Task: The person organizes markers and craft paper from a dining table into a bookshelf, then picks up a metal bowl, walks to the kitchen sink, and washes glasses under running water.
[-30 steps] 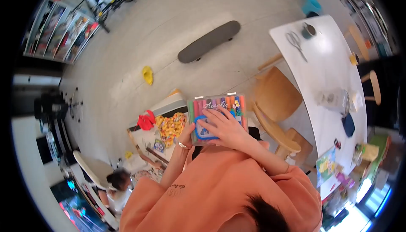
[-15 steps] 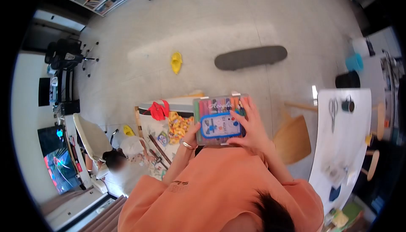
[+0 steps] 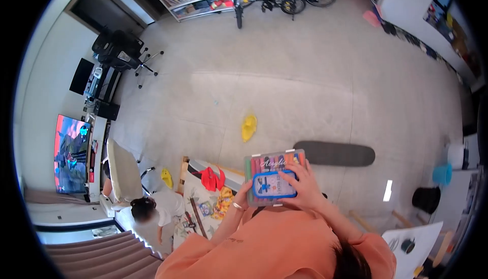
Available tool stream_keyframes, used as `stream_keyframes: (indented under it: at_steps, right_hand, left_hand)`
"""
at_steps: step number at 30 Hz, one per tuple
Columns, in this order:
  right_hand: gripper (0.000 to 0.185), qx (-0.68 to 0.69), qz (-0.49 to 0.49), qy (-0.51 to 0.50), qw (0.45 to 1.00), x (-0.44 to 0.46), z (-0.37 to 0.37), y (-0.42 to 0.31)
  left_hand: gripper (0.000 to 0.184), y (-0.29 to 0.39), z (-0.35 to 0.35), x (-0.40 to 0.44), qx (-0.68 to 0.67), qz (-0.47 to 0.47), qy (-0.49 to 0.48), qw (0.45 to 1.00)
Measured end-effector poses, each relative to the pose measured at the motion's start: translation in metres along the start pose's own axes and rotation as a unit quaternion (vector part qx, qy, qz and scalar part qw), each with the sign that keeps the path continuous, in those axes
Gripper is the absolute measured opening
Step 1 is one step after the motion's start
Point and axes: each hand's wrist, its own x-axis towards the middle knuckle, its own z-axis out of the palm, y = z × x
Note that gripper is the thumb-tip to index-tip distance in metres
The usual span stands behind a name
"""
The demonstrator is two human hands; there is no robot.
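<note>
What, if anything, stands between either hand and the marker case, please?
The blue-rimmed box lies on the marker case, partly under the right hand. Nothing visible stands between the left hand and the case's edge.

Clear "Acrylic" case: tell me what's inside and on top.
Inside, a row of coloured markers shows through the clear case. On top lies a small blue-rimmed box, partly under the right hand. What sits beneath that box and hand is covered.
</note>
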Motion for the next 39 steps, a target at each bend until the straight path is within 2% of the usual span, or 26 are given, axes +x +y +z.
stream_keyframes:
  at_steps: [5,8,10,11,13,17,19,21,22,24,26,28,30,32,33,35,37,39]
  right_hand:
    - [0.077,0.043,-0.043,-0.011,0.998,0.124,0.017,0.037]
    - [0.081,0.052,-0.057,-0.023,0.997,0.209,0.024,0.052]
    - [0.077,0.114,-0.041,-0.035,0.992,0.266,0.022,0.056]
    - [0.08,0.082,-0.069,-0.035,0.994,0.295,0.022,0.06]
    - [0.082,0.086,-0.064,-0.052,0.993,0.349,0.017,0.063]
    - [0.084,0.096,-0.067,-0.061,0.991,0.443,0.017,0.079]
    - [0.084,0.102,-0.068,-0.057,0.991,0.486,0.024,0.095]
    - [0.085,0.193,0.012,0.015,0.981,0.527,0.044,0.123]
    - [0.085,0.192,0.007,0.019,0.981,0.548,0.055,0.14]
    - [0.088,0.34,0.126,-0.03,0.931,0.598,0.072,0.175]
    - [0.088,0.315,0.12,-0.034,0.941,0.663,0.075,0.2]
    - [0.082,0.468,0.101,-0.005,0.878,0.723,0.079,0.213]
    - [0.081,0.468,0.103,-0.031,0.877,0.781,0.077,0.222]
    - [0.08,0.432,0.085,-0.086,0.894,0.857,0.061,0.24]
    - [0.075,0.453,0.1,-0.098,0.88,0.894,0.052,0.236]
    - [0.071,0.432,0.117,-0.128,0.885,0.955,0.059,0.248]
    - [0.062,0.405,0.148,-0.161,0.888,1.012,0.063,0.254]
    - [0.062,0.392,0.161,-0.178,0.888,1.069,0.084,0.275]
  left_hand:
    - [0.049,0.088,-0.038,0.06,-0.035,0.008,0.04,0.999]
    - [0.047,0.158,-0.06,0.098,0.003,0.026,0.069,0.997]
    - [0.045,0.213,-0.051,0.113,-0.02,0.036,0.057,0.998]
    - [0.043,0.242,-0.053,0.123,-0.021,0.049,0.048,0.997]
    - [0.038,0.287,-0.046,0.132,-0.009,0.087,0.068,0.994]
    - [0.047,0.363,-0.05,0.176,-0.035,0.124,0.101,0.986]
    - [0.041,0.394,-0.052,0.204,-0.051,0.138,0.096,0.984]
    - [0.036,0.424,-0.066,0.238,-0.07,0.154,0.108,0.98]
    - [0.037,0.438,-0.075,0.256,-0.076,0.156,0.119,0.978]
    - [0.038,0.475,-0.085,0.295,-0.108,0.156,0.09,0.978]
    - [0.04,0.52,-0.088,0.333,-0.113,0.151,0.099,0.977]
    - [0.041,0.575,-0.087,0.373,-0.118,0.143,0.115,0.976]
    - [0.047,0.627,-0.091,0.399,-0.101,0.123,0.17,0.972]
    - [0.048,0.684,-0.085,0.419,-0.086,0.162,0.165,0.969]
    - [0.048,0.707,-0.093,0.428,-0.099,0.176,0.165,0.965]
    - [0.049,0.753,-0.106,0.45,-0.131,0.208,0.131,0.961]
    - [0.05,0.793,-0.112,0.466,-0.138,0.231,0.147,0.952]
    - [0.05,0.841,-0.118,0.487,-0.132,0.269,0.164,0.94]
